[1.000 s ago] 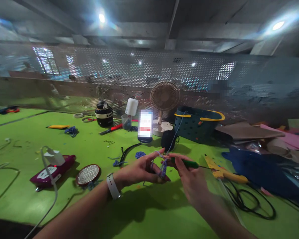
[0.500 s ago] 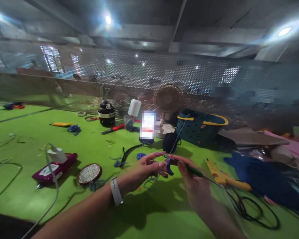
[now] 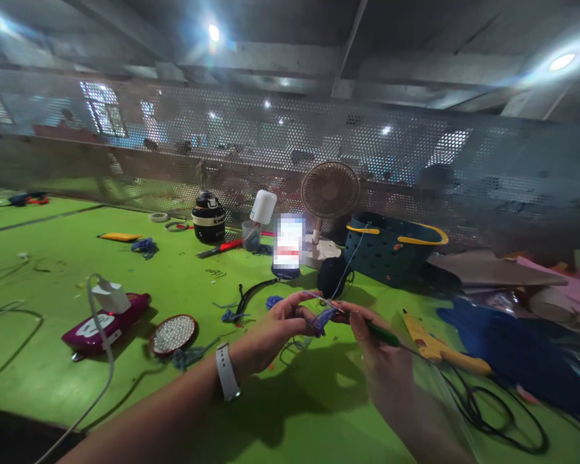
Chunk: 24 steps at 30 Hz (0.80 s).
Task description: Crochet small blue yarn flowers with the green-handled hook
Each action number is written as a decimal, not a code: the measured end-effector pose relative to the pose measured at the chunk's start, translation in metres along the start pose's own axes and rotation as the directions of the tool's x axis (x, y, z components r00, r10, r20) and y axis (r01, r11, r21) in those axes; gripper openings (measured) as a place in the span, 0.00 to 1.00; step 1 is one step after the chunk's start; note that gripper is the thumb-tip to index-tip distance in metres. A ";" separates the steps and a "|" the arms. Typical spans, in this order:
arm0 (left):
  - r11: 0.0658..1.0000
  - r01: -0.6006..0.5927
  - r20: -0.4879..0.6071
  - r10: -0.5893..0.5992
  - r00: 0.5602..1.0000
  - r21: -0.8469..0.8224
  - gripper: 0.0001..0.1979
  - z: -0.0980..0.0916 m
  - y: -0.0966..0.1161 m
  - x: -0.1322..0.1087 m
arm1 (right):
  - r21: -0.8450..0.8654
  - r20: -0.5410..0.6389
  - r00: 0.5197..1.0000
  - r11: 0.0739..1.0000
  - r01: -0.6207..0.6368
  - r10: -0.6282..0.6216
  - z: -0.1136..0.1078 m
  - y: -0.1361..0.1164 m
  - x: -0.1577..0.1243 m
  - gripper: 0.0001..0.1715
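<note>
Between my fingers is a small piece of blue-purple crochet work. My left hand pinches it, with the index finger raised and yarn running over it. My right hand grips a crochet hook by its green handle, the metal tip reaching into the crochet piece. A strand of blue yarn rises from the work to the dark blue basket with yellow handles. Small scraps of blue yarn lie on the green table just beyond my left hand.
A yellow glue gun with a black cord lies right of my right hand. Ahead stand a lit phone, a fan and a black bottle. A purple power strip and a pearl-covered round object are at left.
The crochet piece has turned between my fingers, from hanging down to slanting up along the hook. My hands stay in nearly the same place; the view has shifted slightly.
</note>
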<state>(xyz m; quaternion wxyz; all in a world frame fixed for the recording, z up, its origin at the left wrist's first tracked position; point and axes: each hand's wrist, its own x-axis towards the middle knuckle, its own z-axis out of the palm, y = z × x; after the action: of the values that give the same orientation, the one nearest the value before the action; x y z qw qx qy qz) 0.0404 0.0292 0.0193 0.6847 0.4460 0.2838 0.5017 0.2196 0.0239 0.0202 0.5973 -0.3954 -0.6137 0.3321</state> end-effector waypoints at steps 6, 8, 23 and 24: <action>0.997 -0.009 -0.027 0.007 1.000 -0.078 0.30 0.003 0.011 -0.004 | -0.028 0.003 1.000 1.000 0.012 -0.012 0.001 -0.007 -0.001 0.13; 0.998 0.020 -0.018 -0.021 1.000 -0.064 0.33 0.001 0.013 -0.003 | -0.063 0.015 0.999 0.997 0.036 -0.035 -0.001 -0.006 0.000 0.14; 0.989 0.129 0.058 -0.125 0.990 -0.069 0.36 -0.026 0.006 0.009 | -0.254 -0.049 0.996 0.963 -0.086 0.076 -0.013 -0.001 0.002 0.16; 0.988 0.138 0.062 -0.134 0.989 -0.066 0.36 -0.028 0.006 0.009 | -0.240 -0.046 0.995 0.966 -0.095 0.086 -0.013 0.001 0.001 0.16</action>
<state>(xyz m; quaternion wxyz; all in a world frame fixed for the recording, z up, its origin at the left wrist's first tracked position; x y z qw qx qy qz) 0.0180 0.0477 0.0126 0.7404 0.4156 0.2761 0.4504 0.2322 0.0244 0.0209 0.5393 -0.4987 -0.6204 0.2747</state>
